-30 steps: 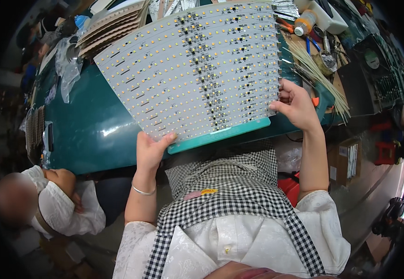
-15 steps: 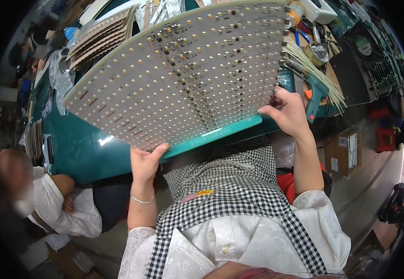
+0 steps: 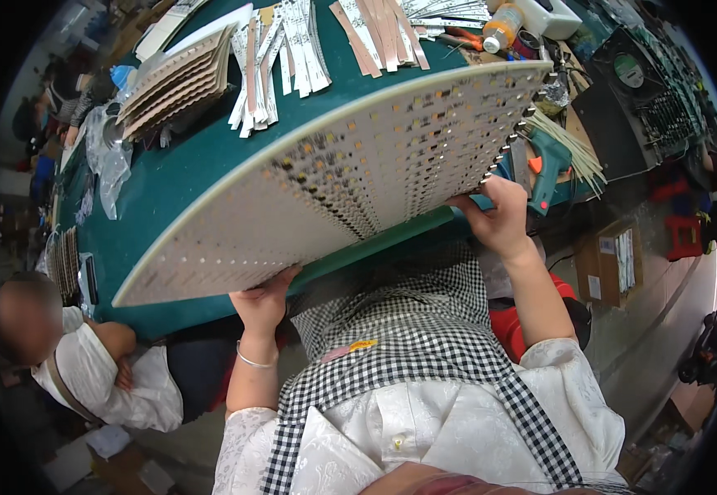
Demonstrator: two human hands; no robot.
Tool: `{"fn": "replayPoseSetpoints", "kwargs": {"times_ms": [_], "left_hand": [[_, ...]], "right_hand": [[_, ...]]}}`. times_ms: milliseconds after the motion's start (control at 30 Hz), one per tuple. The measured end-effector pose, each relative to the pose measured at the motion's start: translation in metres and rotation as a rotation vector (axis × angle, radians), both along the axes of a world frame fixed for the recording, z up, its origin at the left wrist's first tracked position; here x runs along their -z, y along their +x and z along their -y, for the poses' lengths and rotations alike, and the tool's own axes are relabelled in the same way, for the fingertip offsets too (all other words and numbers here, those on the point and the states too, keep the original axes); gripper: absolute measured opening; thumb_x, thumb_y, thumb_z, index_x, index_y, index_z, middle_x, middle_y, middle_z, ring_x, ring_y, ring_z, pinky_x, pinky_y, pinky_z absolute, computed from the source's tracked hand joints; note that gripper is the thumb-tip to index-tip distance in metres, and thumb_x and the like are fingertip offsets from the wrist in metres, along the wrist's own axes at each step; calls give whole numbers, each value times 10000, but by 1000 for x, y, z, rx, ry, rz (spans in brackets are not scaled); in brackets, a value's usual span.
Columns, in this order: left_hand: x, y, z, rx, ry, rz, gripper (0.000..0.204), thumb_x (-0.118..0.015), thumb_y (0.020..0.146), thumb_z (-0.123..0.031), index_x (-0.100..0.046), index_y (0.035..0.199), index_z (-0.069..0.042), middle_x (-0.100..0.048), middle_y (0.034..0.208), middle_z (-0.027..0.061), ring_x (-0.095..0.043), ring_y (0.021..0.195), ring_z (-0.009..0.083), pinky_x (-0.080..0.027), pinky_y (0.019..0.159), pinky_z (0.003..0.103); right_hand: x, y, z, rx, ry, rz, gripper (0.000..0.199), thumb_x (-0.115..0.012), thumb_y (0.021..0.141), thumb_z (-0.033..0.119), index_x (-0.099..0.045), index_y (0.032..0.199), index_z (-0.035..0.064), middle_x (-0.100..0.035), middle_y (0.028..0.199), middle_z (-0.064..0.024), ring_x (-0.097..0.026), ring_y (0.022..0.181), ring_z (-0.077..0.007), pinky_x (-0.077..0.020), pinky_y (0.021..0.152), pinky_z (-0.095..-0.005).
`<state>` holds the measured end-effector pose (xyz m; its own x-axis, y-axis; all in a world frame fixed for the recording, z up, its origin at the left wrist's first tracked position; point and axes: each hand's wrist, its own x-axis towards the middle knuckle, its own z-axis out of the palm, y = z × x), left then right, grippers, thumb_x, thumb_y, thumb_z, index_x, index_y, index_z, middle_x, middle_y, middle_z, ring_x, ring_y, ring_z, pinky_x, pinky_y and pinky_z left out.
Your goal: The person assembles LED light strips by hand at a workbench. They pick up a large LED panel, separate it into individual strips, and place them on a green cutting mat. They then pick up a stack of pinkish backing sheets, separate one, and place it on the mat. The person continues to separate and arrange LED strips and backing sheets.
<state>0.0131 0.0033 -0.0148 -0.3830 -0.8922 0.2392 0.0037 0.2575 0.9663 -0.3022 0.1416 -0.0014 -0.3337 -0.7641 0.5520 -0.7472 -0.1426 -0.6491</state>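
Note:
A large pale panel [image 3: 358, 177], dotted with rows of small electronic parts, stands tilted before me. Its far edge looks bowed, and its face is seen at a slant. The fingers of my left hand [image 3: 261, 304] grip its near edge toward the left. At the near right corner my right hand [image 3: 500, 216] is closed on the panel, thumb along the edge. Some fingertips are hidden behind it. Along the near edge between my hands runs a green strip [image 3: 375, 243]; whether it belongs to the panel I cannot tell.
On the green table [image 3: 185, 177] lie white strips [image 3: 292, 49], brown and white strips [image 3: 383, 37] and stacked wavy-edged boards [image 3: 173, 87]. A glue gun [image 3: 550, 169] lies beside thin pale sticks [image 3: 585, 153] at right. An orange bottle [image 3: 503, 27] stands behind. Another person [image 3: 111, 371] sits at left.
The panel has tilted: its far edge has come down in view and its face shows more slantwise. More strips on the table now show behind it. Both hands keep their grip.

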Motion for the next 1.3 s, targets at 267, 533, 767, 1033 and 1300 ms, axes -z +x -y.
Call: {"fn": "replayPoseSetpoints", "kwargs": {"times_ms": [267, 533, 767, 1033, 1300], "left_hand": [[2, -2, 8, 232, -539, 25, 178, -705, 726, 122, -651, 879, 47, -713, 843, 164, -710, 774, 258, -573, 731, 341], [18, 9, 13, 386, -644, -77, 232, -626, 828, -160, -668, 888, 61, -700, 906, 223, -702, 885, 338, -564, 786, 408], [12, 2, 5, 319, -584, -97, 204, -628, 840, -164, -674, 860, 34, -705, 879, 203, -704, 859, 337, -562, 780, 419], [21, -2, 13, 278, -555, -118, 189, -642, 854, -142, -672, 916, 34, -701, 925, 206, -686, 913, 337, -521, 881, 428], [-19, -16, 52, -179, -23, -267, 329, -655, 763, 127, -602, 1075, 36, -650, 1052, 130, -638, 965, 235, -529, 846, 374]], "right_hand": [[34, -7, 2, -27, -74, -14, 181, -721, 723, 23, -665, 891, -16, -682, 848, -116, -668, 732, -217, -526, 649, -301], [13, 2, -2, -55, -10, 166, 226, -731, 729, 130, -683, 908, 0, -697, 829, -123, -691, 731, -214, -532, 658, -284], [11, -1, -6, -54, 186, 685, 239, -699, 805, 70, -669, 1023, -22, -672, 835, -64, -626, 746, -85, -495, 669, -221], [10, 8, 2, -5, 174, 835, 293, -721, 812, 62, -659, 1088, -14, -652, 816, -49, -588, 676, -42, -473, 593, -189], [11, -56, 71, 48, 223, 648, 149, -696, 753, 33, -692, 892, -20, -692, 801, -70, -656, 735, -132, -520, 664, -277]]}}
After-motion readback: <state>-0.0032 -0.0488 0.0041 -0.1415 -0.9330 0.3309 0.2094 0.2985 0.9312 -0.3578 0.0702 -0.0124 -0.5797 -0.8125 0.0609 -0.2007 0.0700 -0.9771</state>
